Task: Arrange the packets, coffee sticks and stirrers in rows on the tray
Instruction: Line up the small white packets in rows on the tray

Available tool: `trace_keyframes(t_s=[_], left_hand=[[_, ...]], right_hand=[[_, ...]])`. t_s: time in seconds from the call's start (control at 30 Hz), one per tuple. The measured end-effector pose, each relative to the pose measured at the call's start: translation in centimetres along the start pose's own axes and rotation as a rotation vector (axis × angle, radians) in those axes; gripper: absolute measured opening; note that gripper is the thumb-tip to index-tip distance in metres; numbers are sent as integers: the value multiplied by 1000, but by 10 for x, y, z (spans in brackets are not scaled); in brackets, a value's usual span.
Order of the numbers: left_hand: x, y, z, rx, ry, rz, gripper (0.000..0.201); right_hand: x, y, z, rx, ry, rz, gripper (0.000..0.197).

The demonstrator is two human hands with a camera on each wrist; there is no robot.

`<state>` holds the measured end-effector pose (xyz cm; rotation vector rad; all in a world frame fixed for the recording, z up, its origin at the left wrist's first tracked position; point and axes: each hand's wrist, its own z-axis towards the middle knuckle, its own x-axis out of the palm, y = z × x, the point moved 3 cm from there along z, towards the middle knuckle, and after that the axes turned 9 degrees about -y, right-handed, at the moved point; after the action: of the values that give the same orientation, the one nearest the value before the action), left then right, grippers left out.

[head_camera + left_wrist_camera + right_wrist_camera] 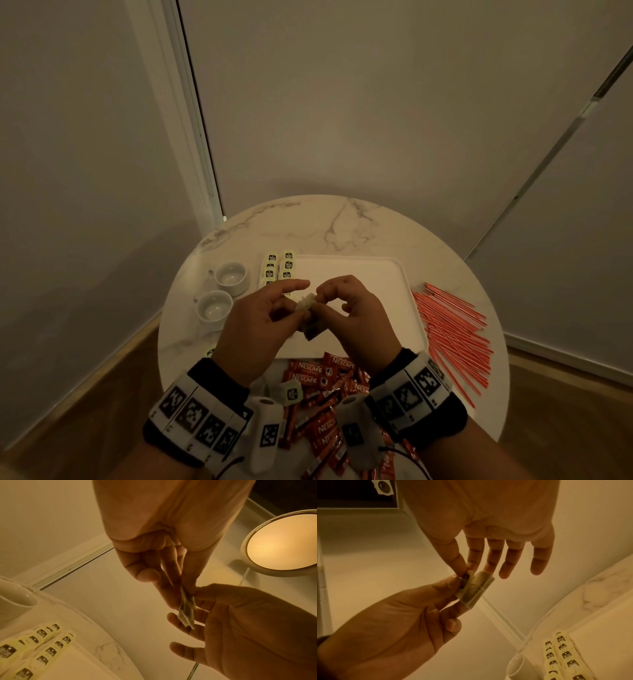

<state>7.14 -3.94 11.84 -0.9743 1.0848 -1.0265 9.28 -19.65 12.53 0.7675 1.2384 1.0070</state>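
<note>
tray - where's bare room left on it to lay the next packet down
The tray is bare across its far and right parts, between the two packet rows at its left edge and the stirrers beyond its right rim. Crowded: the left edge, and the table's near side, with piled coffee sticks.

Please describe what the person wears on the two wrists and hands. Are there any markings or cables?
Both hands are bare. The left wrist and the right wrist each carry a black fabric band with white square tiles printed in black block patterns. Under each wrist sits a rounded white camera pod with one such tag, and thin black cables run from the pods.
</note>
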Motion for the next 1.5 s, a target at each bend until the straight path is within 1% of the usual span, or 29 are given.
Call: trace_keyframes(t_s=[0.07,0.17,0.23,0.37,0.43,0.5,0.57,0.63,0.7,0.73,0.83,0.9,0.93,1.03,1.07,1.2,1.33,1.43,1.5], left_hand=[[0,0,0,8,-11,-12,35],[0,0,0,-19,-10,-48,34],[0,1,0,-35,-4,-60,33],[-1,6,2,-51,14,-70,29],[0,9,2,-81,18,-103,31],[2,13,1,-113,10,-120,38],[5,20,1,-136,-14,-124,42],[6,26,0,-151,-24,-118,43],[7,33,-1,-164,-8,-94,43],[7,37,-2,-172,7,-78,42],[7,49,-3,-224,21,-69,39],[8,56,-3,-275,23,-85,41],[9,60,-2,-312,34,-97,43],[14,73,-2,-432,58,-149,45],[14,77,-2,-444,56,-133,44],[16,97,0,-447,64,48,43],[20,115,-1,-546,29,71,43],[21,128,-3,-602,1,151,38],[20,137,-7,-636,-38,161,34]], right_hand=[[1,-2,1,33,-10,50,6],[3,-5,4,124,8,215,12],[1,-4,6,183,40,305,9],[0,0,8,201,72,370,12],[4,-2,8,217,59,389,11],[9,-6,8,251,30,405,10],[15,-13,7,312,16,484,8],[20,-18,7,371,17,538,14],[23,-24,8,414,65,509,26],[23,-25,9,418,98,466,29],[26,-32,15,329,198,229,15],[29,-38,20,283,217,98,7],[31,-42,22,285,213,76,4],[37,-53,27,322,218,49,7],[40,-57,28,340,233,43,7],[49,-75,31,417,276,15,5],[61,-94,34,478,311,-49,3],[72,-108,35,531,332,-74,4],[80,-118,38,567,324,-67,6]])
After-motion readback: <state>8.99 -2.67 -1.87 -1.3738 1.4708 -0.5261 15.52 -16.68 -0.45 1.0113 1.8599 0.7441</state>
